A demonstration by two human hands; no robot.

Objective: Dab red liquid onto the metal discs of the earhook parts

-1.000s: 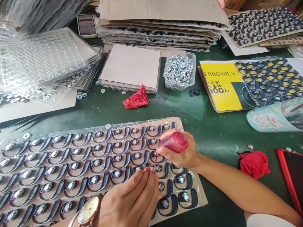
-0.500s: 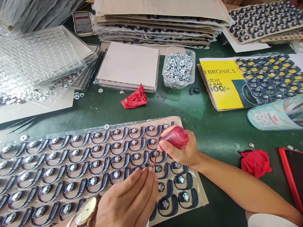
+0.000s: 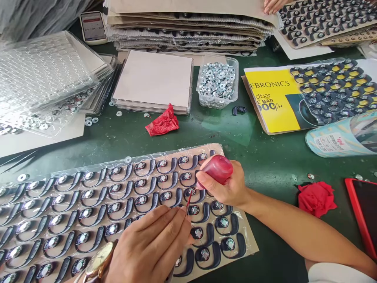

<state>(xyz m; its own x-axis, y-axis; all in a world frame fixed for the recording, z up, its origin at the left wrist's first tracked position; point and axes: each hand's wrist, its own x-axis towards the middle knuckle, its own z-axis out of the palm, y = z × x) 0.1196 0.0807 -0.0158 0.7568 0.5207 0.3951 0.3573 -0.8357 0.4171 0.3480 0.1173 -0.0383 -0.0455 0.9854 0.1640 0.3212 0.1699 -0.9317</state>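
Observation:
My right hand (image 3: 228,190) is wrapped round a soft red squeeze bottle (image 3: 218,169), its nozzle end pointing down-left over the work and mostly hidden by the fingers. My left hand (image 3: 153,239), wearing a wristwatch (image 3: 99,259), pinches a thin, pointed red tool (image 3: 189,200), perhaps tweezers. The tool's tip is at the round silver-centred part of one black ear-hook shell (image 3: 198,194), close below the bottle. Rows of similar shells lie on a film-covered brown card sheet (image 3: 249,241). My left hand covers some of them.
Behind the sheet are a clear tub of metal washers (image 3: 218,84), a stack of white cards (image 3: 153,80) and crumpled red cloth (image 3: 163,122). Another red cloth (image 3: 316,198) and a red-edged phone (image 3: 362,212) lie right. A co-worker's hand (image 3: 274,5) touches the tall stack (image 3: 188,29).
The view has shifted slightly, so most things sit a little further left. Both hands keep their grips around the same shell. A co-worker's hand has appeared at the top.

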